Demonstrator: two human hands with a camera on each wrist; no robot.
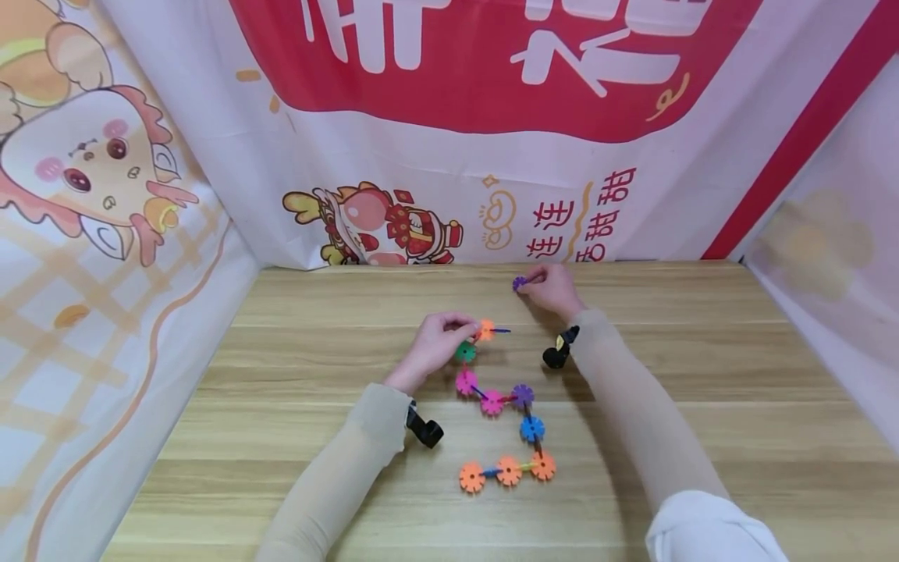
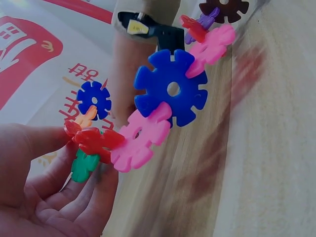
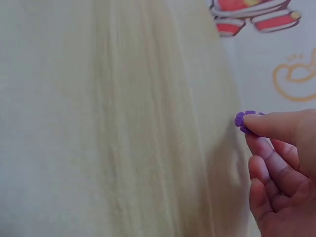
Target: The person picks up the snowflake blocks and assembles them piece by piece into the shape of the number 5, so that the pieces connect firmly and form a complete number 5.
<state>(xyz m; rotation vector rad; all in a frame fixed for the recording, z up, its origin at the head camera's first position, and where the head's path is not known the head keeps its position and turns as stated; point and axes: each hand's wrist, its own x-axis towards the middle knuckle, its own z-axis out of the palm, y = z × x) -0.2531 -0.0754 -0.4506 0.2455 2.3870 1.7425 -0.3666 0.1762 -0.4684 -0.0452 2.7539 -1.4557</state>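
Note:
A zigzag chain of colourful notched interlocking discs (image 1: pixel 493 403) stretches over the wooden table, from orange discs near the front to a dark blue disc (image 2: pixel 94 100) at its far end. My left hand (image 1: pixel 437 343) pinches the chain near that far end, by an orange disc (image 1: pixel 486 329) and a green disc (image 1: pixel 466 352). In the left wrist view, thumb and fingertips meet at a red disc (image 2: pixel 98 143). Farther back and to the right, my right hand (image 1: pixel 555 290) pinches a loose purple interlocking disc (image 3: pixel 245 121) between thumb and index finger.
The wood-grain table (image 1: pixel 309 336) meets a printed white and red cloth (image 1: pixel 435 156) at its back edge. Similar cloth hangs at the left (image 1: pixel 91 312) and right sides. Black wrist cameras (image 1: pixel 424 431) are strapped at both sleeves, the left one close to the chain.

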